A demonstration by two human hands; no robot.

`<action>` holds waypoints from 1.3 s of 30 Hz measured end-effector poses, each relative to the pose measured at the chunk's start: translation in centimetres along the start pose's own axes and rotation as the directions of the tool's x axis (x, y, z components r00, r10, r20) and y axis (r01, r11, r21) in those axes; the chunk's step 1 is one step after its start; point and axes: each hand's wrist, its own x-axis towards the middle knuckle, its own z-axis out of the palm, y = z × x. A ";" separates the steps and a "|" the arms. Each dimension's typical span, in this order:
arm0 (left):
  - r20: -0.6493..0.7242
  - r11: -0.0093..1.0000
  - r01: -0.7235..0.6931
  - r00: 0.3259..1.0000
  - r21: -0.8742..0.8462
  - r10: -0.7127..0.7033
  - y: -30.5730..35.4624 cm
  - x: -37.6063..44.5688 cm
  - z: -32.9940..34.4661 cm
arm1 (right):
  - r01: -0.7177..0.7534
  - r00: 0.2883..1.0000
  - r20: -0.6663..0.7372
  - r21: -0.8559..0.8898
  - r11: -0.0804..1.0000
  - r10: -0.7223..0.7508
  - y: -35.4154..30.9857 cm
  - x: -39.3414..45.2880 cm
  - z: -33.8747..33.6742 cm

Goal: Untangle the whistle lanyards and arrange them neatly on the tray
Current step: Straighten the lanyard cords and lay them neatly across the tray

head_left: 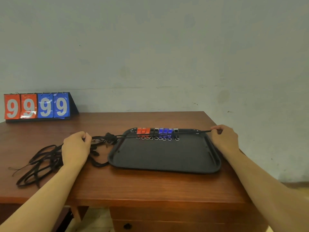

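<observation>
A dark tray (165, 158) lies on the wooden desk. Along its far edge stand several whistles in a row: red ones (143, 130), black ones (156, 130) and blue ones (165, 131), each with a small metal ring in front. One black lanyard (167, 133) is stretched taut across the tray's far edge. My right hand (224, 138) pinches its right end past the tray's right rim. My left hand (76, 148) grips its left end beside a knotted clump (110, 137). A loose heap of black lanyards (40, 163) sprawls on the desk left of the tray.
A flip scoreboard (37, 106) reading 99 in red and 99 in blue stands at the desk's far left corner against the wall. The desk's right edge runs close to the tray. A drawer with a dark knob (127, 226) sits below the front edge.
</observation>
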 end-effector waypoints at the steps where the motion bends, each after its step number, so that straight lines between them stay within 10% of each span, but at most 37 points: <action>1: -0.013 1.000 -0.015 1.000 -0.003 0.014 0.0 0.1 0.1 | -0.007 1.000 0.010 0.010 1.000 0.007 -0.1 -0.1 0.0; 14: 0.342 0.889 -0.446 0.824 -0.098 0.451 0.0 -0.1 0.4 | 0.091 0.981 0.177 -0.048 0.995 -0.081 0.0 -0.1 0.7; 23: 0.272 0.897 0.061 0.960 -0.438 0.068 1.0 0.4 -0.4 | 0.066 0.986 0.158 -0.070 0.995 -0.054 0.1 0.0 0.6; 34: 0.477 0.633 0.442 0.869 -0.635 -0.128 0.9 2.5 -1.0 | 0.125 0.980 0.162 -0.076 0.989 -0.112 -0.4 0.2 0.6; 39: 0.488 0.986 0.066 0.872 -0.152 0.017 2.7 4.7 -3.3 | 0.209 0.962 0.189 -0.037 0.977 -0.199 -0.7 0.0 0.3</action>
